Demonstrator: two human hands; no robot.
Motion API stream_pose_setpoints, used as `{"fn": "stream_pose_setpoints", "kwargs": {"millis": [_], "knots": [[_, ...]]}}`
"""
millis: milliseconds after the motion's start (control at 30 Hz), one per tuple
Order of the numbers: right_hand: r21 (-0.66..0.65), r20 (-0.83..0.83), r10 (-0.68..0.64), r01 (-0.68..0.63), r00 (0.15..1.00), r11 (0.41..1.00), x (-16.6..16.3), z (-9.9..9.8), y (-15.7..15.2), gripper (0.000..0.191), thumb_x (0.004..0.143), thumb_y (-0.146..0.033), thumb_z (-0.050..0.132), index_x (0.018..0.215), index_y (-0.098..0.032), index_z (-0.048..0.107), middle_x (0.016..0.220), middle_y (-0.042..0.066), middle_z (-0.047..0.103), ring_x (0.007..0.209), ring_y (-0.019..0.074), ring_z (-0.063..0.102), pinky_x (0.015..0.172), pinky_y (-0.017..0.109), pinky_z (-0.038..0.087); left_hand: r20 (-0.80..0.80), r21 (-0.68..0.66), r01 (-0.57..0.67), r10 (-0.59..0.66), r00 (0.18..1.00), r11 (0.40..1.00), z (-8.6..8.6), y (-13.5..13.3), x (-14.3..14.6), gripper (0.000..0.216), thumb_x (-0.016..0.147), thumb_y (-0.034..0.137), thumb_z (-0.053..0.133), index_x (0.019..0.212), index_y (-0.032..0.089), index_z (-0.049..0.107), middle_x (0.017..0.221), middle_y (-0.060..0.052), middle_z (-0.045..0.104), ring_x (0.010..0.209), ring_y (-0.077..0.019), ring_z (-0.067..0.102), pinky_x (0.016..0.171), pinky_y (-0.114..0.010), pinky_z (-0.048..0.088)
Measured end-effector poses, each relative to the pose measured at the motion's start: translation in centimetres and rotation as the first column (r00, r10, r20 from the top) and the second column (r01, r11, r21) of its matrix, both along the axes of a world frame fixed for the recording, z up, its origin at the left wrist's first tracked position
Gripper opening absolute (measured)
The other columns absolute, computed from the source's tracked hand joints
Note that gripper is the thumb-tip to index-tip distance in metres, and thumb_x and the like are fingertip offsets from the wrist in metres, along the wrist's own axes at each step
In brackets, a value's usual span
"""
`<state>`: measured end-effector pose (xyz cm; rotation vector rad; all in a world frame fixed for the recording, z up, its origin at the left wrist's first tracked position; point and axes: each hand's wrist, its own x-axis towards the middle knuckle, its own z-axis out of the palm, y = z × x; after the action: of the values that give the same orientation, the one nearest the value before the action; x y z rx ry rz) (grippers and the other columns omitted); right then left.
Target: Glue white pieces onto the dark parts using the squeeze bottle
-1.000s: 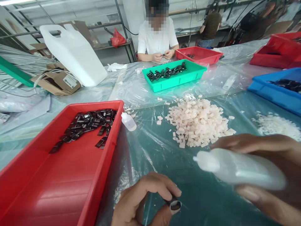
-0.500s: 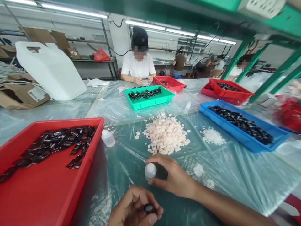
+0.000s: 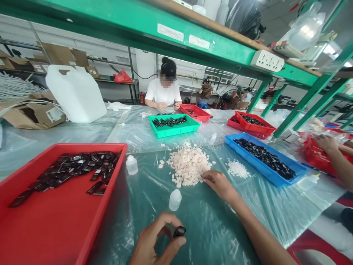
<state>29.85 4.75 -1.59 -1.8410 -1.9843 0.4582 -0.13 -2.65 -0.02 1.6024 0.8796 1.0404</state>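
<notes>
My left hand (image 3: 161,239) pinches a small black part (image 3: 179,231) with a rounded, greyish end between thumb and forefinger. Just beyond it a small translucent white bottle (image 3: 175,200) stands on the plastic-covered table. My right hand (image 3: 219,184) reaches to the right edge of a heap of small cream-white pieces (image 3: 184,165). Its fingertips are drawn together against the heap; what lies between them is too small to make out. A second small white bottle (image 3: 132,165) stands beside the large red tray (image 3: 91,221), which holds many flat black parts (image 3: 79,165).
A blue tray (image 3: 275,181) of black parts lies right, beside a small white pile (image 3: 237,168). Further back are a green tray (image 3: 176,130), red trays (image 3: 253,129) and a white jug (image 3: 74,95). A co-worker (image 3: 164,90) sits opposite; another person's hand (image 3: 327,142) shows right. A green shelf beam (image 3: 132,27) crosses above.
My right hand has let go of the bottle and moved away to the heap of cream pieces. My left hand still holds the black part, now tilted differently. The view has tipped upward.
</notes>
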Motion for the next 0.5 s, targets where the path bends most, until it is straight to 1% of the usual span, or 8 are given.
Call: {"fn": "stream_pose_setpoints", "kwargs": {"millis": [167,233,300,367,400,433,500], "knots": [[0.003,-0.018,0.058,-0.057,0.998,0.998,0.1,0.6,-0.4,0.023,0.101,-0.036,0.063,0.114,-0.018,0.066,0.114,0.006,0.069,0.094,0.0178,0.068,0.083,0.038,0.06,-0.041,0.052,0.03,-0.028,0.999,0.998,0.4,-0.2,-0.3,0.008,0.09,0.019,0.066,0.089,0.027,0.067,0.086,0.003,0.073,0.077,-0.0157,0.069,0.073,-0.022,0.054],[0.042,-0.074,0.056,-0.053,0.996,0.998,0.0,1.3,-1.4,0.022,0.101,-0.036,0.063,0.111,-0.017,0.066,0.11,0.006,0.069,0.091,0.0169,0.068,0.081,0.036,0.06,-0.052,0.069,0.029,-0.026,0.998,0.997,0.5,-0.4,-0.4,0.007,0.092,0.019,0.064,0.09,0.026,0.066,0.088,0.002,0.073,0.079,-0.0168,0.069,0.075,-0.024,0.054],[0.096,-0.171,0.066,-0.05,0.983,0.994,-0.8,2.4,-3.2,0.023,0.101,-0.037,0.062,0.11,-0.016,0.065,0.105,0.005,0.069,0.086,0.0158,0.068,0.077,0.034,0.06,-0.064,0.076,0.016,-0.011,0.998,0.997,0.6,-0.6,-0.5,0.006,0.093,0.02,0.064,0.091,0.026,0.066,0.088,0.001,0.073,0.079,-0.0172,0.068,0.076,-0.024,0.054],[0.15,-0.286,0.106,-0.065,0.952,0.987,-2.5,3.8,-5.7,0.023,0.103,-0.038,0.059,0.111,-0.017,0.064,0.098,0.003,0.07,0.078,0.0142,0.069,0.071,0.031,0.06,-0.075,0.08,0.002,0.004,0.997,0.997,0.7,-0.7,-0.6,0.005,0.094,0.022,0.065,0.093,0.027,0.066,0.088,0.002,0.073,0.079,-0.0175,0.067,0.073,-0.024,0.052],[0.174,-0.336,0.133,-0.078,0.932,0.982,-3.7,4.4,-7.1,0.02,0.104,-0.037,0.057,0.111,-0.02,0.064,0.095,0.002,0.071,0.074,0.0135,0.07,0.068,0.028,0.06,-0.079,0.084,-0.003,0.01,0.997,0.996,0.6,-0.7,-0.7,0.004,0.094,0.024,0.065,0.094,0.027,0.067,0.088,0.002,0.073,0.08,-0.0175,0.066,0.072,-0.023,0.051],[0.203,-0.378,0.16,-0.087,0.912,0.975,-5.0,4.8,-8.3,0.016,0.104,-0.035,0.056,0.11,-0.023,0.065,0.093,0.002,0.071,0.073,0.0133,0.07,0.066,0.026,0.06,-0.083,0.089,-0.005,0.012,0.996,0.996,0.6,-0.7,-0.7,0.004,0.095,0.024,0.065,0.096,0.028,0.067,0.088,0.002,0.072,0.08,-0.0174,0.066,0.071,-0.023,0.051],[0.271,-0.429,0.222,-0.109,0.875,0.956,-7.8,5.3,-10.4,0.011,0.104,-0.029,0.057,0.109,-0.029,0.066,0.097,0.001,0.072,0.08,0.0143,0.071,0.069,0.025,0.059,-0.091,0.101,0.01,0.0,0.996,0.995,0.5,-0.7,-0.7,0.004,0.096,0.025,0.064,0.098,0.028,0.066,0.089,0.003,0.071,0.08,-0.0168,0.065,0.073,-0.022,0.05]]}}
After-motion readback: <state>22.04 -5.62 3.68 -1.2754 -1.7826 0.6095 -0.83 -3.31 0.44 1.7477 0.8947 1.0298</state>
